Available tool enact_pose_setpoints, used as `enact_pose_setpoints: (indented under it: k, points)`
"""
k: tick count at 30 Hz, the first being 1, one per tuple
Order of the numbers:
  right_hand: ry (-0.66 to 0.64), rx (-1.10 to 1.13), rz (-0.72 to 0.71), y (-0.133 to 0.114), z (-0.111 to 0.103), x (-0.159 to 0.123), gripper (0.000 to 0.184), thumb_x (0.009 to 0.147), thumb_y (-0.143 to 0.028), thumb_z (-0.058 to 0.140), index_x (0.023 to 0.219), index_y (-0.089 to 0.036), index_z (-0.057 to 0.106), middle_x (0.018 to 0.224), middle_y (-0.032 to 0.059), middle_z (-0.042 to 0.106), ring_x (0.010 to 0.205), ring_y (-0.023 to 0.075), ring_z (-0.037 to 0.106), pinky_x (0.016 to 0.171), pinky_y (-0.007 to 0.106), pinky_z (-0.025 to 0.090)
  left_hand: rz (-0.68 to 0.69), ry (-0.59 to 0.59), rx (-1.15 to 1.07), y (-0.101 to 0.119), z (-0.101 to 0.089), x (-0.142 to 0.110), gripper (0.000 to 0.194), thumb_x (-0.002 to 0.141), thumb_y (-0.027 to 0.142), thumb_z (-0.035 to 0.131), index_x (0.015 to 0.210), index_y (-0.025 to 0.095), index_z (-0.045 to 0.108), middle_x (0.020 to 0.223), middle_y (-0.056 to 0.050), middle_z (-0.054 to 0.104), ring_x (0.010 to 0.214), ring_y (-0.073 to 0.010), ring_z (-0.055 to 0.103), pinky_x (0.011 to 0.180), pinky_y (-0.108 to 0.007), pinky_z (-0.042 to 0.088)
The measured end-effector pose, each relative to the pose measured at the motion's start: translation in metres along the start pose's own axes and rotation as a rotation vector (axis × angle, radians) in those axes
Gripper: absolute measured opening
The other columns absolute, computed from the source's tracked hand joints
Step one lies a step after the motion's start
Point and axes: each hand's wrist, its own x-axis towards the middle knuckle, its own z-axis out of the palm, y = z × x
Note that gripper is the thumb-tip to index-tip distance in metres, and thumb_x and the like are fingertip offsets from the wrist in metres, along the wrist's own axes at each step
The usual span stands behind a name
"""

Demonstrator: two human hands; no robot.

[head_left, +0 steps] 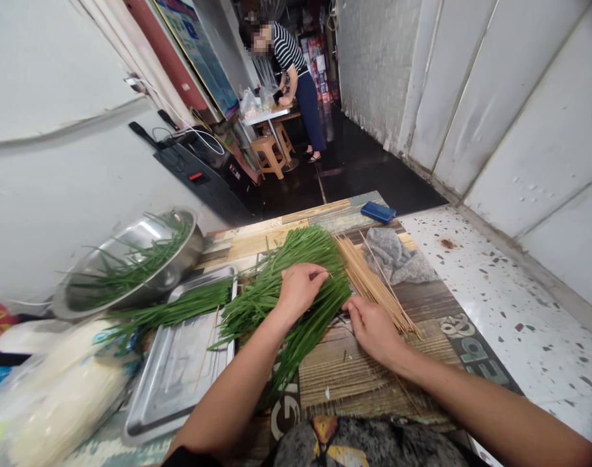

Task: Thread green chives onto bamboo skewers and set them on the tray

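A big heap of garlic chives (296, 250) lies loose on the wooden-patterned table, under my hands. Over the middle of the heap, my left hand (303, 285) is closed in a pinch; what lies between thumb and finger is too small to make out. At the heap's right edge, my right hand (373, 324) pinches with thumb and forefinger. A thin bamboo skewer (408, 393) shows below the right wrist in line with those fingers; its middle is hidden by the hand. Just beyond the right hand lies a bundle of bamboo skewers (373, 279).
Left of the heap, a metal tray (179, 370) holds chives and a skewer. Behind it stands a steel bowl (191, 243) of chives. Plastic bags (67, 395) sit at left. A grey cloth (393, 256) and blue box (378, 212) lie at the far right. A person (296, 71) bends over another table.
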Motion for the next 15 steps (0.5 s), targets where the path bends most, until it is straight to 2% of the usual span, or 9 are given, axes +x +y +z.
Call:
enact_pose_setpoints:
  k: [7, 15]
  points:
    - [0.003, -0.006, -0.003, -0.0001, -0.0002, -0.0002, 0.028, 0.089, -0.017, 0.031, 0.090, -0.015, 0.059, 0.087, 0.0067, 0.068, 0.080, 0.0186, 0.063, 0.073, 0.028, 0.043, -0.002, 0.022, 0.006, -0.0009, 0.0012, -0.0005, 0.015, 0.078, 0.028, 0.057, 0.078, 0.024, 0.071, 0.084, 0.001, 0.072, 0.080, -0.0159, 0.063, 0.080, -0.030, 0.043]
    - [0.014, -0.002, -0.011, 0.0019, 0.0014, 0.0000, 0.029, 0.089, -0.019, 0.030, 0.089, -0.016, 0.059, 0.085, 0.0069, 0.068, 0.078, 0.0187, 0.064, 0.071, 0.028, 0.043, 0.025, 0.004, 0.032, 0.0014, -0.0014, -0.0019, 0.014, 0.077, 0.027, 0.059, 0.080, 0.024, 0.072, 0.087, 0.000, 0.072, 0.086, -0.0164, 0.063, 0.084, -0.031, 0.043]
